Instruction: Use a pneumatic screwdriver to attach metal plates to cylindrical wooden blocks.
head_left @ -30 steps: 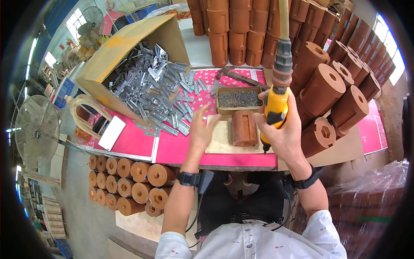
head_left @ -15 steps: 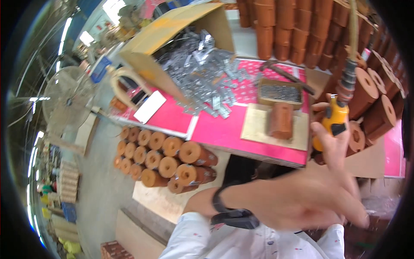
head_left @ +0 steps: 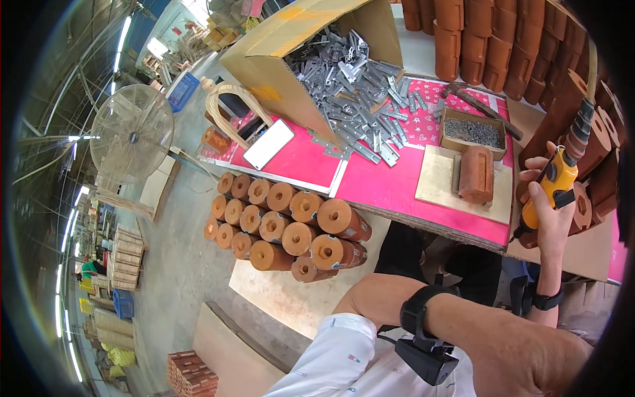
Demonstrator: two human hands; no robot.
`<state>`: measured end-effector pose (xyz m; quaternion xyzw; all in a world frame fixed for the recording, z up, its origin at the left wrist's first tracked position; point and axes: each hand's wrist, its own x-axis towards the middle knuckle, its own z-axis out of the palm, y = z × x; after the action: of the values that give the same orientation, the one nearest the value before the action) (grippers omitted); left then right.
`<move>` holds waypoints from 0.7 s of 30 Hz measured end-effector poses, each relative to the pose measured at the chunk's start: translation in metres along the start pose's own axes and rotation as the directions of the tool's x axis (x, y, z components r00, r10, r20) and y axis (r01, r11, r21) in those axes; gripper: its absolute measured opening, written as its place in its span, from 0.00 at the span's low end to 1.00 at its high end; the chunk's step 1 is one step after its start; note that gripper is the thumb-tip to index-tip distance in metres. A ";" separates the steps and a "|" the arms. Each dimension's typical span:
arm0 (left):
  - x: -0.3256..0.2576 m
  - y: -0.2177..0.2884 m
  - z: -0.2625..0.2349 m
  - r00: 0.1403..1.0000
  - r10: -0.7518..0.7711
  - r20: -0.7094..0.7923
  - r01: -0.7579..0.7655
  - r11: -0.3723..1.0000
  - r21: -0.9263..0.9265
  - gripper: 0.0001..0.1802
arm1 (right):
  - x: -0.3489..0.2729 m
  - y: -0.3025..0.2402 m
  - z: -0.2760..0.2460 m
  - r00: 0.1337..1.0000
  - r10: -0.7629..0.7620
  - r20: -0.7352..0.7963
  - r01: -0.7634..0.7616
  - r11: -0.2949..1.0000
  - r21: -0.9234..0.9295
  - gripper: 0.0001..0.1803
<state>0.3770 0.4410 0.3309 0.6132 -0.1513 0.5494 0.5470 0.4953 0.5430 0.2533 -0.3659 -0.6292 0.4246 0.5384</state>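
While a caged fan (head_left: 132,132) is seen at far left, a pile of small reddish-brown blocks (head_left: 192,374) is set on the floor near the lower edge. Farther right, an arched wooden frame (head_left: 229,87) is stood on the pink-topped worktable (head_left: 387,188), with a white rectangular panel (head_left: 269,144) placed just beside it. In front of the table, bored brown cylinders (head_left: 283,230) are stacked in rows, their round ends turned outward. A cardboard box (head_left: 264,86) is tipped on its side, and grey metal plates (head_left: 360,112) are spread from its mouth across the tabletop. Toward the table's right end, a grooved brown cylinder (head_left: 475,175) is laid on a pale flat board (head_left: 433,173), touched by neither hand. Just behind it, a shallow tray (head_left: 460,145) is filled with small dark metal pieces, and a hammer (head_left: 486,109) is laid beyond. The left hand (head_left: 549,351) is extended across the body to the lower right, its fingers hidden at the dark rim; whether anything is gripped by it cannot be told. Above it, a yellow power driver (head_left: 562,172) is grasped in the right hand (head_left: 552,221), its tip pointed downward near the table's edge, apart from the grooved cylinder. At far right, more cylinders (head_left: 598,132) are crowded behind the driver
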 end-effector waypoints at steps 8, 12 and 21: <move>0.005 -0.013 0.001 0.997 0.059 0.048 -0.061 0.998 0.036 0.11 | -0.002 -0.001 -0.005 0.999 0.033 -0.004 -0.033 0.999 0.033 0.32; -0.039 -0.011 -0.074 0.824 -0.200 -0.530 0.466 0.770 0.435 0.09 | -0.004 0.005 -0.017 1.000 0.010 -0.015 -0.009 0.999 0.037 0.30; -0.148 -0.017 -0.286 0.586 0.099 -0.805 0.730 -0.495 0.471 0.28 | -0.003 0.004 -0.022 0.997 0.074 -0.007 -0.073 0.992 0.105 0.23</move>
<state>0.1931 0.6249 0.1403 0.5995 0.7366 0.3131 -0.0023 0.5177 0.5450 0.2499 -0.3625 -0.5891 0.4747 0.5443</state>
